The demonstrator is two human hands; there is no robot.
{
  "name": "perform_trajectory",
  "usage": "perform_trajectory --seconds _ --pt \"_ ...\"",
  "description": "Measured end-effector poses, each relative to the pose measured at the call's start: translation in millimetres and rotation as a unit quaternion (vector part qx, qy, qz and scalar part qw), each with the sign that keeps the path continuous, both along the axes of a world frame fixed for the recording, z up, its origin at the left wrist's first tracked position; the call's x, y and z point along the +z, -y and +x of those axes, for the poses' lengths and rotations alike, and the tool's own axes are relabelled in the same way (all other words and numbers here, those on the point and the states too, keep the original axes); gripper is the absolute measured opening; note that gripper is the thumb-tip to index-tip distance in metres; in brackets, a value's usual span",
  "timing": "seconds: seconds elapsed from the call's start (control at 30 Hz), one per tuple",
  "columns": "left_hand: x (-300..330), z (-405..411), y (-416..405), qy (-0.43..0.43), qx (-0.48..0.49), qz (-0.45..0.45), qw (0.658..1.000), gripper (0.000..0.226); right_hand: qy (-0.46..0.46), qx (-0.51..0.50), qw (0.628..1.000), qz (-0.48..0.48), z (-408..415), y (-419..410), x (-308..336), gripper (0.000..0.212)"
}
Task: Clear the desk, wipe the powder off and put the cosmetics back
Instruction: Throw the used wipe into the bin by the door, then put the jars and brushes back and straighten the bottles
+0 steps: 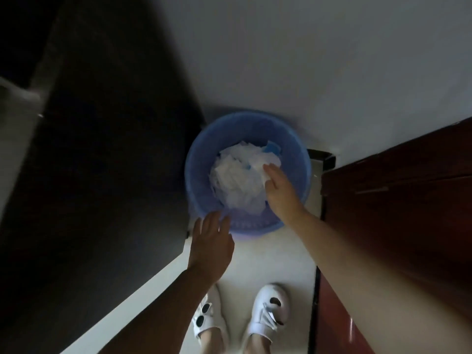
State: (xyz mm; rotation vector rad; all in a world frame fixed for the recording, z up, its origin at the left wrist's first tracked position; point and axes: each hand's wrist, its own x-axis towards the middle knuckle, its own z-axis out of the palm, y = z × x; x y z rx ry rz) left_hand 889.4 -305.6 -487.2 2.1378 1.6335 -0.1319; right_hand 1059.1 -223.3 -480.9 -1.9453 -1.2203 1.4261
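- Below, viewed from the head camera, a round blue wastebasket (pixel 201 175) stands on the pale floor (pixel 268 256) against a white wall (pixel 306 60), between a dark cabinet (pixel 102 162) and a reddish wooden door (pixel 396 213).
- Crumpled white tissue (pixel 235 180), apparently the used wiping paper, fills the basket's middle; neither the counter nor the cosmetics are in view.
- The right hand (pixel 278 190) reaches into the basket, fingertips touching a white scrap at the pile's right edge. Whether this grip is pinched on the scrap or letting it go cannot be told.
- The left hand (pixel 212 241) hovers at the near rim, fingers apart, holding nothing.
- Judged step: discarding the wipe. To do it well, release over the pile's centre and press lightly so that loose sheets stay below the rim; the left hand could steady the light basket against tipping.
- Materials: the basket looks like thin moulded plastic with a perforated lattice wall, smooth at the rim; the tissue is soft, creased and springy; a small blue piece (pixel 273 148) lies at the far side.
- White shoes (pixel 265 318) mark the person's stance just before the basket.
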Motion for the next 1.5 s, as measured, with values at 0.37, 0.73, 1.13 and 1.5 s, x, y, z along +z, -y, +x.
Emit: perform_trajectory --seconds 0.37,0.73,1.13,1.5 --pt "4.0 -11.2 -2.1 -0.015 -0.031 0.004 0.999 0.045 -0.05 -0.041 0.998 -0.012 8.9 -5.9 -2.2 0.045" --pt "220.8 -5.7 -44.9 0.02 0.007 0.058 0.998 0.051 0.066 0.011 0.997 0.027 34.5 7.4 236.4 0.048" --pt "426.3 -62.1 14.5 0.077 0.082 0.157 0.981 0.059 0.124 0.22 0.955 0.157 -23.4 58.7 437.9 0.052" --pt "523.0 -223.9 24.2 0.098 0.119 0.239 0.959 0.054 0.132 0.252 0.922 0.261 -165.7 76.6 522.7 0.05"
